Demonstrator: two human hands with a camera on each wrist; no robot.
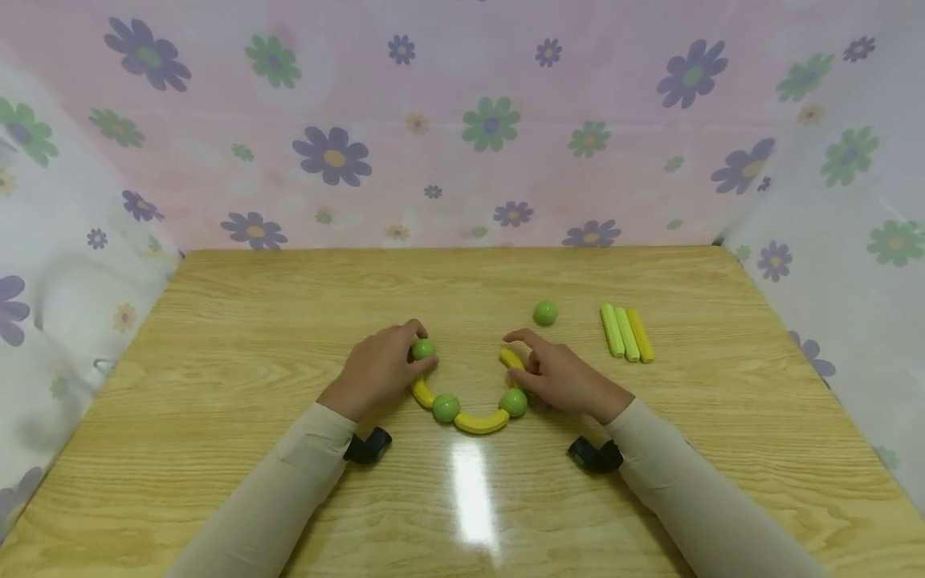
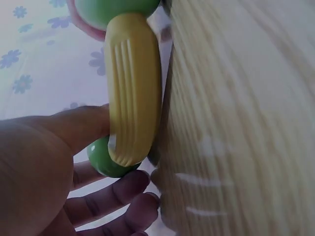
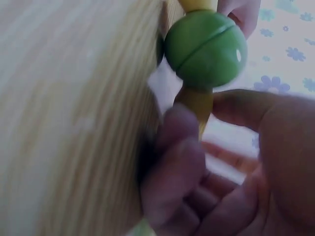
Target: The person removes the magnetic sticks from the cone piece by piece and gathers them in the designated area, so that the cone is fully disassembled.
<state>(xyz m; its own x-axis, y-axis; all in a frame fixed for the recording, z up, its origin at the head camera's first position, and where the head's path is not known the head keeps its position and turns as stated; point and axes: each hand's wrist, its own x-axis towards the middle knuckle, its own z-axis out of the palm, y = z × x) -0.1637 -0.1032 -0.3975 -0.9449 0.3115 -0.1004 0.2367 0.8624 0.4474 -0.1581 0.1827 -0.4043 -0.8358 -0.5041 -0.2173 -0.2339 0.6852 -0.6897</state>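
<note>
Left hand, fingers curled round green end ball; right hand, thumb and fingers pinching yellow piece

You can read no text, label, brand or number on the green balls, the curved yellow pieces or the sticks to the right. Nor can you make out any sign on the far flowered cloth.

Left hand: holds a green ball
Right hand: holds a bent yellow piece
Table: carries three sticks
</note>
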